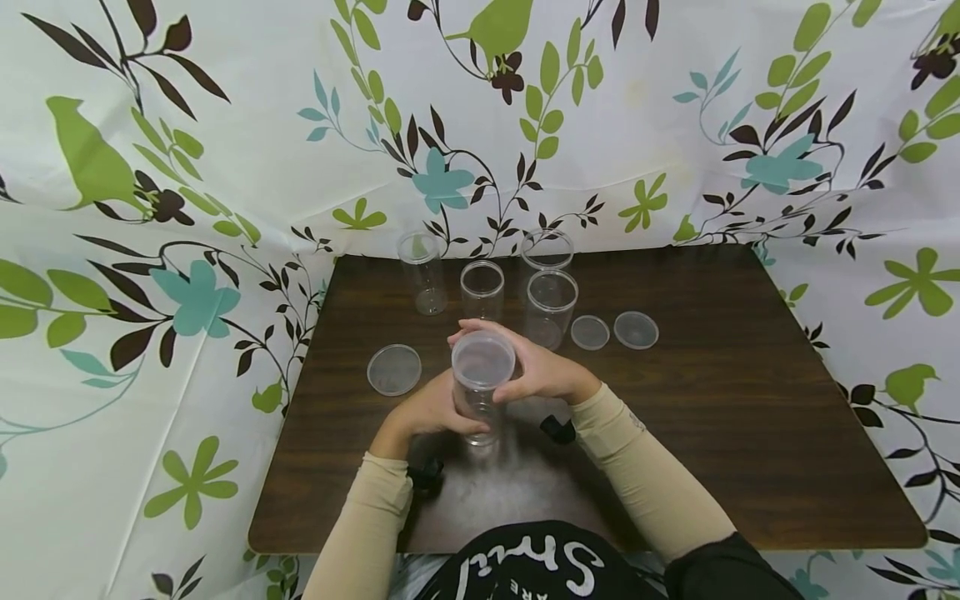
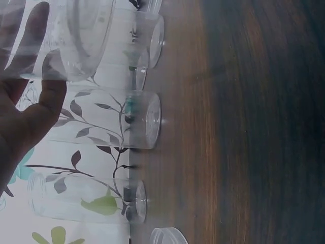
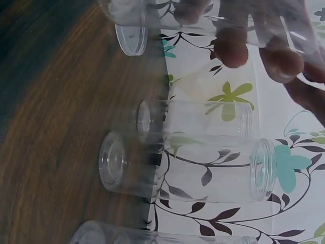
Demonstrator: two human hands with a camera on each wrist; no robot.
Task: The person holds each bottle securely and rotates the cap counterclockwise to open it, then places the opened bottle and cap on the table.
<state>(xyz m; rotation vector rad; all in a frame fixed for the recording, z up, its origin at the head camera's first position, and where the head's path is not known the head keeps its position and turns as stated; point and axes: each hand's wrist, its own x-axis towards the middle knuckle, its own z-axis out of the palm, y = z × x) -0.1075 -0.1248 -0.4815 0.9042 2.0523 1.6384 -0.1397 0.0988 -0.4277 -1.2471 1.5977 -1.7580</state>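
Both hands hold one clear plastic jar (image 1: pixel 474 406) upright in front of the body, above the near half of the table. A translucent round lid (image 1: pixel 483 360) covers its mouth. My left hand (image 1: pixel 429 407) grips the lower body from the left, its thumb across the near side. Higher up, my right hand (image 1: pixel 546 368) wraps the right and far sides, thumb just below the lid. In the left wrist view the jar's base (image 2: pixel 84 46) hangs clear of the tabletop. Right-hand fingers (image 3: pixel 231 51) show spread along the clear wall in the right wrist view.
Several open clear jars stand along the back of the dark wooden table (image 1: pixel 712 433), among them a slim one (image 1: pixel 422 279) and a wider one (image 1: pixel 551 310). One loose lid (image 1: pixel 394 370) lies left; two smaller lids (image 1: pixel 590 332) (image 1: pixel 636 330) lie right. A patterned cloth (image 1: pixel 285 125) hangs behind.
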